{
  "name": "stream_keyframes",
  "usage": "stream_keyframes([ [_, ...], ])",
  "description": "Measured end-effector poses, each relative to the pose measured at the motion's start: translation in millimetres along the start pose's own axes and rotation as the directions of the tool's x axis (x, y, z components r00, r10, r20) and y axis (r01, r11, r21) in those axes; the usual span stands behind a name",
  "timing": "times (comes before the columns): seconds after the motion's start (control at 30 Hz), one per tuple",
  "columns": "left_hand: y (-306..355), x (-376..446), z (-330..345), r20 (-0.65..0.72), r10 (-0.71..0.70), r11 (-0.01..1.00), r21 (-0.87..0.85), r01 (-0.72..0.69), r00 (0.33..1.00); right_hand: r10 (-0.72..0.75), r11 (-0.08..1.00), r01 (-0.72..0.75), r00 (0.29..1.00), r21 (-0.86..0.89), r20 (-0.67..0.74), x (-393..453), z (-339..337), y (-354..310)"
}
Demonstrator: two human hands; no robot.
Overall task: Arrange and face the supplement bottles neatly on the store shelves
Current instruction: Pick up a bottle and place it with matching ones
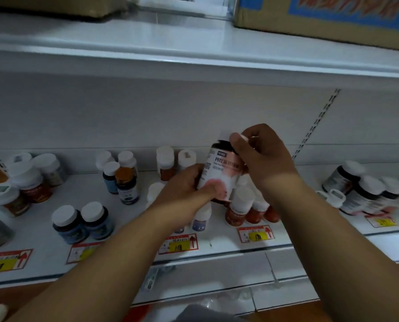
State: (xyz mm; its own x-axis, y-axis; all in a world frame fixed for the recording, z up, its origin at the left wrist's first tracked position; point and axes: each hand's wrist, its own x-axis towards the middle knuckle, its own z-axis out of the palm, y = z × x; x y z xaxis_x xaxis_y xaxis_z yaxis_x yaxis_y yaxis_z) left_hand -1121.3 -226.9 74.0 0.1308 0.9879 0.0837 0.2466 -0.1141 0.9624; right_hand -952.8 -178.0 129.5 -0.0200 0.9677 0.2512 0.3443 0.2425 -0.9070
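Observation:
I hold one supplement bottle [219,170] with a white and pink label above the middle of the white shelf [42,235]. My left hand [187,187] grips its lower body from the left. My right hand [261,152] closes over its cap from the right. Directly below stand red-labelled bottles with white caps [240,205]. Two dark blue bottles [82,223] stand at the front left. Several small bottles [122,175] cluster behind them.
More bottles crowd the far left [26,182], and others lie tilted at the right [365,191]. Red and yellow price tags [255,234] line the shelf front. The upper shelf [170,43] carries a cardboard box [333,17]. A slotted upright [317,122] runs up the back wall.

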Motion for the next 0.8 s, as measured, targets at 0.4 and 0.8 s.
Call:
stream_keyframes([
  [0.4,37,31,219,0.042,0.108,0.994,-0.01,-0.108,0.993,0.029,0.993,-0.022,0.998,0.117,-0.052,-37,-209,87],
  [0.8,74,100,386,0.098,0.124,0.99,0.049,-0.129,0.987,0.024,0.999,-0.026,0.999,0.04,0.03,14,-386,160],
])
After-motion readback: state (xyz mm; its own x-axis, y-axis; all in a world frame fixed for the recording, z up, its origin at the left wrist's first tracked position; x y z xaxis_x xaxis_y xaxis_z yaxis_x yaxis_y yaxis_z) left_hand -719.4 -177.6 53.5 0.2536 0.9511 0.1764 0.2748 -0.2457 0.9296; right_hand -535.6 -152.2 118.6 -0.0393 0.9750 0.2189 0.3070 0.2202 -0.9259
